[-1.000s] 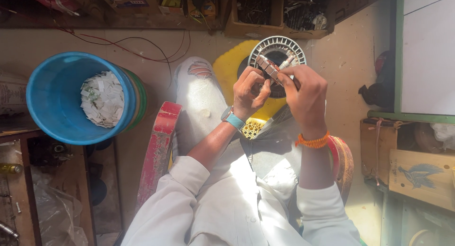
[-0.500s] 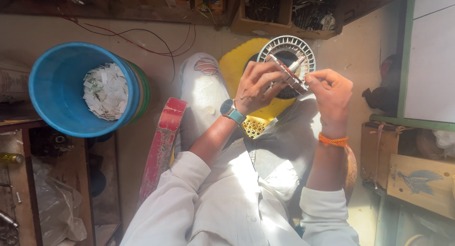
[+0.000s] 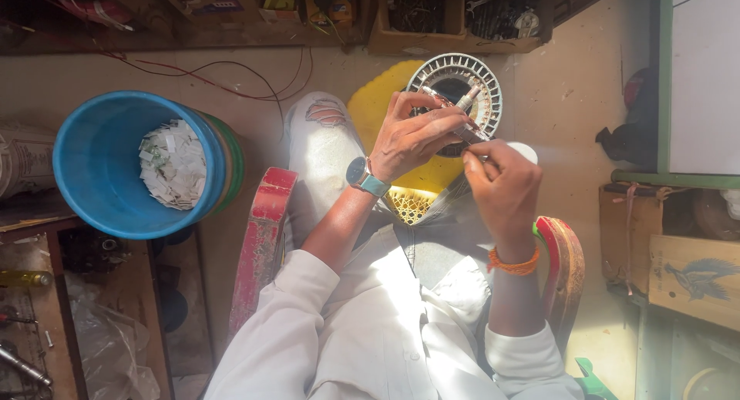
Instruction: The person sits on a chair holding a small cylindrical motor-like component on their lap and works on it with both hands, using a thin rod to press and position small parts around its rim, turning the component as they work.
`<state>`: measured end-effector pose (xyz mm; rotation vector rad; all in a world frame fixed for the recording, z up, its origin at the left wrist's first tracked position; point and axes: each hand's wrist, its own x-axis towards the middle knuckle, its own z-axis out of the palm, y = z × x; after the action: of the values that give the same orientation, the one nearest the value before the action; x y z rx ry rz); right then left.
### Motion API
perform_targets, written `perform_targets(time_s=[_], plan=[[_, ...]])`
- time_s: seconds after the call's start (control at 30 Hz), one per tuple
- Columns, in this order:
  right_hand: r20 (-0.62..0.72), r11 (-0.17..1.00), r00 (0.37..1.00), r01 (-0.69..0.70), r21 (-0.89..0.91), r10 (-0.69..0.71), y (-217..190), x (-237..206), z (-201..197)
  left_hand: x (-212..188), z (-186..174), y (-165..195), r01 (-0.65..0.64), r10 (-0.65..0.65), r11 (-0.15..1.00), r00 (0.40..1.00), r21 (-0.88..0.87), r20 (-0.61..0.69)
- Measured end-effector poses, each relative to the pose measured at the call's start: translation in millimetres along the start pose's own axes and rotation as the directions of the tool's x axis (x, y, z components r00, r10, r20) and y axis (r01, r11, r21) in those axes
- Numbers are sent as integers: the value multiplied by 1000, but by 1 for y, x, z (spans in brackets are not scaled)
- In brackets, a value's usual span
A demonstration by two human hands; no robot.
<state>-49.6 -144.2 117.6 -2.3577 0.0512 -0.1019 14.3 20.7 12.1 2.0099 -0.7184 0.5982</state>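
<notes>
Seated person, seen from above. The left hand (image 3: 412,138) and right hand (image 3: 501,186) are both closed around a slim, metallic, rod-like tool (image 3: 461,116), held between them above the knees. Just beyond the hands lies a round motor stator (image 3: 455,84) with a white slotted rim and coppery windings. Far left of the left hand stands a blue bucket (image 3: 100,165) holding white paper scraps (image 3: 173,163). Right of the right hand sits a wooden box (image 3: 694,273) bearing a dark bird-shaped mark.

Dusty beige floor (image 3: 570,92), hard sunlight across it. Dark wooden shelves (image 3: 324,15) along the top; blue bucket (image 3: 100,169) left, wooden crate (image 3: 686,253) right.
</notes>
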Motion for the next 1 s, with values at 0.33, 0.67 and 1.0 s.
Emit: perform_targets(time_s=[0.33, 0.67, 1.0], plan=[[17, 965, 969, 248, -82, -247, 2, -8, 23, -14, 10, 5, -135, 146, 989, 967, 65, -209], [11, 963, 963, 269, 7, -269, -22, 12, -2, -24, 27, 19, 321, -436, 857, 869, -404, -233], [88, 990, 995, 30, 139, -42, -10, 61, 12, -16, 19, 19, 320, -475, 815, 847, -483, -239]])
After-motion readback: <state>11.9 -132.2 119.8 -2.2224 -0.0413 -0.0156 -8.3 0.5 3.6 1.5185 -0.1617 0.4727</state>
